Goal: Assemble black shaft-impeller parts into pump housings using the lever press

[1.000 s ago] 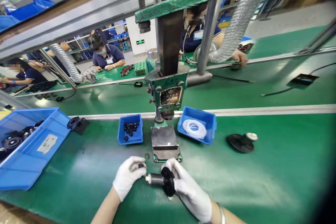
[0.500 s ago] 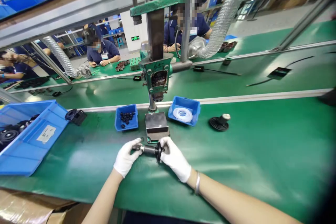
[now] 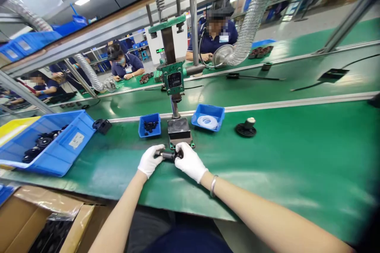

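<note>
Both gloved hands hold a black flanged shaft (image 3: 168,155) level, low over the bench, just in front of the press base. My left hand (image 3: 150,161) pinches the shaft's left end, fingers closed. At the other end, my right hand (image 3: 190,163) is closed around the round flange and hides much of it. Behind the part stands the green hand press (image 3: 174,79), its dark metal block (image 3: 179,129) at the foot. A similar black flanged part (image 3: 246,129) with a pale tip stands upright on the bench to the right.
A small blue bin (image 3: 150,135) of black pieces sits left of the press; another blue bin (image 3: 222,116) with white rings sits right. A large blue crate (image 3: 67,154) of black parts and a black block (image 3: 102,126) lie left. Co-workers sit beyond the rail (image 3: 267,106).
The camera view has shifted, so the bench appears lower down and more of the room shows. My right hand now covers more of the flange; both hands keep hold of the shaft.
</note>
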`<state>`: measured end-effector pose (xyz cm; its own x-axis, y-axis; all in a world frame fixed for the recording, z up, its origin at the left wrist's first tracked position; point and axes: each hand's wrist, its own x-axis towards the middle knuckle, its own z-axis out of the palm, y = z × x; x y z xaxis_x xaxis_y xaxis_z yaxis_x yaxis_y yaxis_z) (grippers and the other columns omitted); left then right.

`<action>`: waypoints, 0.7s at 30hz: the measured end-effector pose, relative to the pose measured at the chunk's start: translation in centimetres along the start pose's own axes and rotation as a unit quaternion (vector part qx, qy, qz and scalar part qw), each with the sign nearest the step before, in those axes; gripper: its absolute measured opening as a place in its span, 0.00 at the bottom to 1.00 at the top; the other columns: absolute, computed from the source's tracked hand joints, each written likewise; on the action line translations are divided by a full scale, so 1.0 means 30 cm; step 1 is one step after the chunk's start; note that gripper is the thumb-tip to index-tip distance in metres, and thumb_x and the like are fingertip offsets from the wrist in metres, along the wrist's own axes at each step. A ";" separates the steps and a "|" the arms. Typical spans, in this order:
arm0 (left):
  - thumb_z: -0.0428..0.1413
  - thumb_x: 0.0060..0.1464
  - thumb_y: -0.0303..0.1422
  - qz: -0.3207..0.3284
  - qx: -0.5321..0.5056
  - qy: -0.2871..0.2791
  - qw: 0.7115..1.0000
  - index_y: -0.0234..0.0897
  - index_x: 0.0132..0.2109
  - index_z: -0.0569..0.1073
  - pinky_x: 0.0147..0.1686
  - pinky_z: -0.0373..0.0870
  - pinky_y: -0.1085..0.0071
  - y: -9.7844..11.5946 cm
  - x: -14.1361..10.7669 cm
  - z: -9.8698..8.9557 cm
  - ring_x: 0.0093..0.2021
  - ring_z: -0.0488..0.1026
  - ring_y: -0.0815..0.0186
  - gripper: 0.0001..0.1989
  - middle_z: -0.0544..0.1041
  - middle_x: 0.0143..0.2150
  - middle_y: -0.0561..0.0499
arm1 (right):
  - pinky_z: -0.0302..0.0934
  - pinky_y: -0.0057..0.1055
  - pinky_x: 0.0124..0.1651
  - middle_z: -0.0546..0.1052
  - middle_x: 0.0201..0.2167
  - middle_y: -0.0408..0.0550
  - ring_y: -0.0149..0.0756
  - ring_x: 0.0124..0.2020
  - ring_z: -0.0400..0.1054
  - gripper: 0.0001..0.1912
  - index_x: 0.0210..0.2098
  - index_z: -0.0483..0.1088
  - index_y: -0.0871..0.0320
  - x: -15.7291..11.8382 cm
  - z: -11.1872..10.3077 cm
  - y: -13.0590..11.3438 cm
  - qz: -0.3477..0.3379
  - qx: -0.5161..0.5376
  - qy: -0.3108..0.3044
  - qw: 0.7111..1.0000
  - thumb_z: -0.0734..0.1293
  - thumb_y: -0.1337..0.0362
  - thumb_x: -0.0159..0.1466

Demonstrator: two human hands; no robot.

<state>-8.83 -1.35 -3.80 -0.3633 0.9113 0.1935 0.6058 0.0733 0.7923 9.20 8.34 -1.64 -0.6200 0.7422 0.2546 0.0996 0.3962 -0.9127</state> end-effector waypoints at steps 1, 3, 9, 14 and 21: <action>0.58 0.50 0.22 0.006 0.004 0.002 1.000 0.34 0.49 0.74 0.55 0.71 0.62 0.004 0.003 -0.002 0.50 0.75 0.62 0.17 0.77 0.51 0.44 | 0.58 0.36 0.44 0.65 0.32 0.43 0.38 0.35 0.61 0.12 0.31 0.59 0.55 0.003 0.002 0.001 -0.001 -0.005 0.004 1.000 0.61 0.72 0.48; 0.59 0.50 0.22 0.015 0.010 0.004 1.000 0.33 0.43 0.75 0.55 0.70 0.60 0.012 0.010 -0.008 0.52 0.73 0.60 0.12 0.76 0.51 0.43 | 0.58 0.36 0.44 0.65 0.32 0.44 0.38 0.34 0.61 0.11 0.31 0.60 0.55 0.012 0.003 0.003 -0.002 -0.014 0.009 1.000 0.61 0.71 0.47; 0.62 0.50 0.25 -0.022 -0.017 -0.016 0.999 0.33 0.42 0.75 0.57 0.66 0.53 0.049 -0.003 -0.023 0.52 0.72 0.59 0.10 0.77 0.49 0.45 | 0.59 0.38 0.44 0.68 0.33 0.45 0.40 0.35 0.63 0.10 0.32 0.61 0.55 0.009 -0.012 0.007 0.005 -0.035 -0.026 0.999 0.61 0.66 0.48; 0.67 0.44 0.29 -0.090 -0.108 -0.062 0.988 0.36 0.43 0.79 0.52 0.71 0.65 0.029 0.003 -0.041 0.47 0.76 0.61 0.16 0.80 0.45 0.48 | 0.60 0.41 0.40 0.69 0.31 0.44 0.42 0.31 0.65 0.16 0.37 0.61 0.53 0.029 -0.034 0.080 0.080 -0.030 -0.083 0.993 0.64 0.56 0.50; 0.68 0.41 0.34 -0.107 -0.243 -0.118 0.957 0.37 0.46 0.79 0.54 0.69 0.66 -0.014 0.004 -0.055 0.47 0.76 0.61 0.22 0.80 0.39 0.53 | 0.62 0.44 0.36 0.69 0.39 0.54 0.42 0.34 0.66 0.11 0.37 0.65 0.47 0.047 -0.045 0.153 0.088 0.092 -0.110 0.986 0.69 0.54 0.57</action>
<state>-10.30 -1.92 -3.15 -0.2372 0.9669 -0.0942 0.1135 0.1239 0.9858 9.85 11.93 -5.02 -0.7616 0.6474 0.0301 0.0905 0.1522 -0.9842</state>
